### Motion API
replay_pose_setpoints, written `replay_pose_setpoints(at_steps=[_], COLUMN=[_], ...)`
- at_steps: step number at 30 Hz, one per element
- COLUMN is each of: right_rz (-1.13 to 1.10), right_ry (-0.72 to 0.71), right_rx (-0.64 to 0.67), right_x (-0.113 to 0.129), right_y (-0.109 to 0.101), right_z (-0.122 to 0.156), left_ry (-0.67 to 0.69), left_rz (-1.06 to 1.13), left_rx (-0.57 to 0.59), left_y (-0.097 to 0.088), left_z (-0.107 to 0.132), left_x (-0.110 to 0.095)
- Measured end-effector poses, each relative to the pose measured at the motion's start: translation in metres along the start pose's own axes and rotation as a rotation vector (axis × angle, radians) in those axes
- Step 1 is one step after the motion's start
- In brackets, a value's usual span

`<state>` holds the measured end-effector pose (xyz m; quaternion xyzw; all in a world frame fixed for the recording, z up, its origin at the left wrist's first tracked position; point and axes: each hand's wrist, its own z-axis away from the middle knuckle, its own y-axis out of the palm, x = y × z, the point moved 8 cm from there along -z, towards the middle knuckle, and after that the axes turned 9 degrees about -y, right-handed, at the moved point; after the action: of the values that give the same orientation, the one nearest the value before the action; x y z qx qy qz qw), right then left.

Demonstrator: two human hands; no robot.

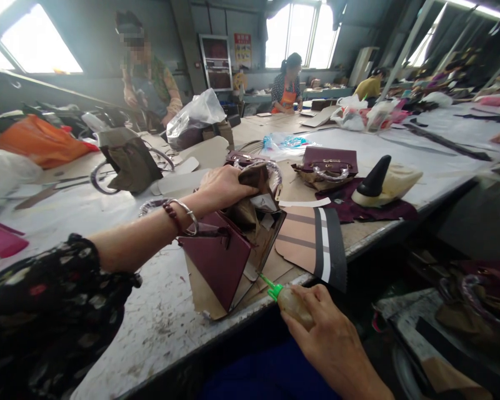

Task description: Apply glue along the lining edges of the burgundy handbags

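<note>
A maroon handbag [216, 255] lies tilted on the worktable in front of me, its brown inner side showing. My left hand [227, 191] is closed on the bag's brown lining [250, 180], pulling it up away from the panel; a wrapped handle is just behind. In my right hand [323, 325] is a squeeze glue bottle [295, 308] with a green nozzle. The nozzle tip points at the bag's lower inner edge, and I cannot tell whether it touches. A striped tan and black panel [302, 239] lies right of the bag.
Another maroon handbag [329, 164] stands farther back on the right. Near it a black-tipped pale bottle [385, 183] rests on maroon material. A grey-brown bag [129, 161] stands at left. The table's front edge [270, 297] runs below my hands. Co-workers are beyond.
</note>
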<state>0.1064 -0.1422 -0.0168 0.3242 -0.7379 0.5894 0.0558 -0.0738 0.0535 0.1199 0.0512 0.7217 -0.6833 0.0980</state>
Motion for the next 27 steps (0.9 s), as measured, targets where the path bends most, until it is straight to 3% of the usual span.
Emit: replay_pose_setpoints(at_steps=[4, 10, 16, 23, 27], right_rz=[-0.036, -0.007, -0.129, -0.150, -0.099], right_ry=[0.010, 0.002, -0.004, 0.014, 0.001], right_rx=[0.076, 0.023, 0.074, -0.018, -0.005], right_x=[0.000, 0.000, -0.001, -0.005, -0.003], right_y=[0.009, 0.003, 0.006, -0.007, -0.007], right_z=[-0.002, -0.003, 0.003, 0.000, -0.005], left_ry=[0.009, 0.010, -0.007, -0.054, -0.056], left_rz=[0.014, 0.017, 0.080, 0.113, 0.114], left_rx=[0.002, -0.015, -0.085, -0.149, -0.178], left_y=[-0.002, -0.007, -0.014, -0.028, -0.031], left_z=[0.004, 0.015, 0.021, 0.023, 0.028], left_x=[0.001, 0.006, 0.015, 0.019, 0.021])
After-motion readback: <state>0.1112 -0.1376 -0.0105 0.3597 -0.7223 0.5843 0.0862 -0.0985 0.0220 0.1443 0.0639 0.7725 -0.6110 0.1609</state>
